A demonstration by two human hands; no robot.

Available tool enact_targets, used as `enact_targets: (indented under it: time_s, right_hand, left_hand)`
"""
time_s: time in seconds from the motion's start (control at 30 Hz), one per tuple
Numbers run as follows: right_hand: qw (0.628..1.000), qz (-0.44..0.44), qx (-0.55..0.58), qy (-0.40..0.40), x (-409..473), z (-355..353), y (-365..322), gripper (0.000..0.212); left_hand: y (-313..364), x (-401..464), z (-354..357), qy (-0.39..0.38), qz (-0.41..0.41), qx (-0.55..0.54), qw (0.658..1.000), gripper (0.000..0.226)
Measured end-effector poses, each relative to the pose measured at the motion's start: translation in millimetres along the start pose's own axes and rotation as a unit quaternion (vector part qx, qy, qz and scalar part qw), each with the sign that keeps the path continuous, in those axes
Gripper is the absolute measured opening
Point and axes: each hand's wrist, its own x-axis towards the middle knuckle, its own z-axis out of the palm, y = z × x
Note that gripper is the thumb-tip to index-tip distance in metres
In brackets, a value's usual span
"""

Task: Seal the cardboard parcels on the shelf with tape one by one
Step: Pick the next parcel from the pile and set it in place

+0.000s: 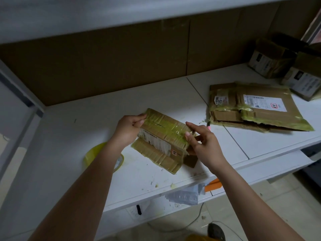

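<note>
A small cardboard parcel (162, 136) wrapped in yellowish tape stands on the white shelf (73, 136), with a flap lying open towards me. My left hand (128, 127) grips its left top corner with curled fingers. My right hand (202, 141) pinches the tape at the parcel's right top edge between thumb and forefinger. A yellow tape roll (92, 153) lies on the shelf beside my left forearm, partly hidden by it.
A flat, taped cardboard parcel (257, 108) with a white label lies at the right. Two small boxes (272, 58) (305, 80) stand at the far right. A pink-tipped tool (208, 125) lies behind my right hand. Cardboard lines the shelf's back wall.
</note>
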Motion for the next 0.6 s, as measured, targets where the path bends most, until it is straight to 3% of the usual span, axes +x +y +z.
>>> enact_targets:
  time_s: [0.1,0.27,0.37,0.47,0.6]
  right_hand:
    - [0.993,-0.04,-0.113,0.009,-2.5,-1.6,-3.6,0.045]
    - [0.95,-0.114,-0.289,0.01,-4.9,-6.0,-21.2,0.047]
    - [0.937,-0.132,-0.323,0.034,-6.5,-9.4,-35.1,0.048]
    - [0.922,-0.167,-0.341,0.072,-10.0,-7.5,-53.4,0.042]
    - [0.924,-0.28,-0.256,0.049,-16.9,17.2,-79.0,0.023]
  left_hand:
    - [5.9,-4.8,-1.8,-0.008,-0.013,-0.003,1.0,0.035]
    - [19.5,-8.7,-12.7,0.078,0.014,-0.045,0.996,0.042]
    - [24.5,-11.2,-26.8,0.1,0.021,-0.041,0.994,0.041]
    - [19.7,-20.5,-48.2,0.106,0.035,0.01,0.994,0.025]
    - [-0.3,-45.0,-78.8,0.117,0.027,0.016,0.993,0.022]
